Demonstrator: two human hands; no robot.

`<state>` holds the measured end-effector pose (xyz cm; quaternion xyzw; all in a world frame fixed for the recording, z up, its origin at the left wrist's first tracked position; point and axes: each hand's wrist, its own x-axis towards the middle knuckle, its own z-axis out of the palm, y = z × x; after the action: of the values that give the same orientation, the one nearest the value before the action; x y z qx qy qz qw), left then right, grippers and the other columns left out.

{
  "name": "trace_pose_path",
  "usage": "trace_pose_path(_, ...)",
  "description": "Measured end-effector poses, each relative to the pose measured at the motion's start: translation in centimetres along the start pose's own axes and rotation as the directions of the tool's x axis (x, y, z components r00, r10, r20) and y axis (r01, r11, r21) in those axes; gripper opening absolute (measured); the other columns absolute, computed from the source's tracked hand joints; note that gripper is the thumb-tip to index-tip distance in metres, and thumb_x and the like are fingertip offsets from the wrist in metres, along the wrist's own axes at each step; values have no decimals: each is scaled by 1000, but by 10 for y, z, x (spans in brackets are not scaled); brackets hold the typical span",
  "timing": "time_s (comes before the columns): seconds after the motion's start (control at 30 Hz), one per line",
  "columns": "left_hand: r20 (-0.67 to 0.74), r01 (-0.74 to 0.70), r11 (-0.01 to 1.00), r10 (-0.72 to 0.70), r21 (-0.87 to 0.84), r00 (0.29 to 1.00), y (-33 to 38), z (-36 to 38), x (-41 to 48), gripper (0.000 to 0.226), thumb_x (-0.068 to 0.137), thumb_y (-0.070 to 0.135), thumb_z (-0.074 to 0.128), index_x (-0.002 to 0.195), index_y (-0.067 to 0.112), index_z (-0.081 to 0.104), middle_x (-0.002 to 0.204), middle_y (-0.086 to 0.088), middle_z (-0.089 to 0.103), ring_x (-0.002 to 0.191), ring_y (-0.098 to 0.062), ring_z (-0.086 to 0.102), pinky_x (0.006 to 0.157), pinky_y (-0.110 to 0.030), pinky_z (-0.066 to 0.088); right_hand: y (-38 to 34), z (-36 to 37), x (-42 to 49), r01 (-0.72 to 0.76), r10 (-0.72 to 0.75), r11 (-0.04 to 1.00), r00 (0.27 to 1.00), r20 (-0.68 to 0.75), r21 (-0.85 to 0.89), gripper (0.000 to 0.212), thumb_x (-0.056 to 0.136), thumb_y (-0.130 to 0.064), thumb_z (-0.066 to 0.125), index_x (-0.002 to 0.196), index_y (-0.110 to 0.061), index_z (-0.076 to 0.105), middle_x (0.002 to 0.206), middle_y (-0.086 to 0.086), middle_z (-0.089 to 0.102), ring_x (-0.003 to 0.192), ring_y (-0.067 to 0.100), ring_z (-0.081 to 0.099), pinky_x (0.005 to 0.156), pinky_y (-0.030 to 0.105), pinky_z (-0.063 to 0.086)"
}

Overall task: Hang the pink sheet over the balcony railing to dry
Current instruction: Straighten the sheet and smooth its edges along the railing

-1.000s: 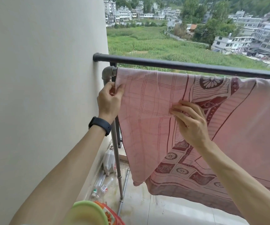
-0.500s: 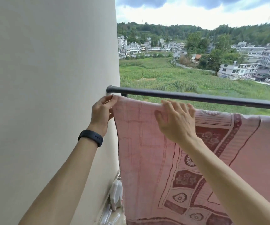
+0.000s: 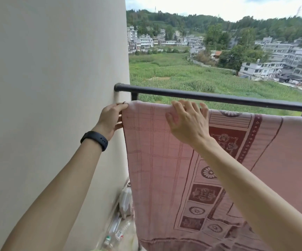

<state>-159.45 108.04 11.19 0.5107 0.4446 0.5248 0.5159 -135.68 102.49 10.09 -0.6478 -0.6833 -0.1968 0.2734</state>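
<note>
Below the railing, pinch grip of left hand on the pink sheet (right hand flat, unclenched).

Black railing fixed to wall, bar running right. Pink sheet hangs just below railing on near side, folded over support hidden under cloth; top fold not touching railing bar. Floor well below railing, by foot of wall: white jug upright, clear bottles lying just beside it, one green-capped.
</note>
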Motion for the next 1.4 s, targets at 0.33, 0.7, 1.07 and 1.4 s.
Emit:
trace_pose_path(0.33, -20, -74, 996, 73, -43, 997, 24, -2, 14, 11, 91, 25, 58, 89, 27, 69, 82, 6, 62, 75, -14, 57, 60, -25, 44, -4, -2, -3, 1, -1, 1000, 1000, -9, 9, 45, 96, -49, 47, 133, -25, 54, 127, 0, 62, 119, 26, 53, 112, 52, 27)
trace_pose_path(0.7, -64, 44, 995, -38, 84, 997, 6, -12, 12, 29, 87, 30, 63, 108, 12, 73, 90, 1, 68, 76, -18, 63, 68, -30, 52, -7, 1, 0, 15, -15, 1000, 1000, 10, -12, 53, 95, -57, 44, 134, -23, 52, 126, 4, 62, 120, 27, 53, 112, 54, 22)
trace_pose_path(1.07, -237, -125, 849, 280, 514, 930, 0, 8, 22, 33, 92, 35, 59, 120, 18, 56, 121, -3, 62, 111, -21, 58, 95, -36, 48, 28, 0, -9, -59, 54, 997, 992, -112, -42, 42, 101, -53, 37, 121, -24, 60, 119, 2, 66, 116, 27, 56, 111, 53, 23)
trace_pose_path(1.4, 372, -510, -14, 702, 860, 608, -65, 59, 12, 51, 99, 43, 44, 145, 21, 42, 147, -8, 43, 142, -31, 31, 115, -49, 26, 91, -4, -49, -148, 112, 977, 969, -221, -153, 50, 99, -52, 37, 138, -23, 48, 138, 6, 49, 137, 28, 38, 119, 60, 12)
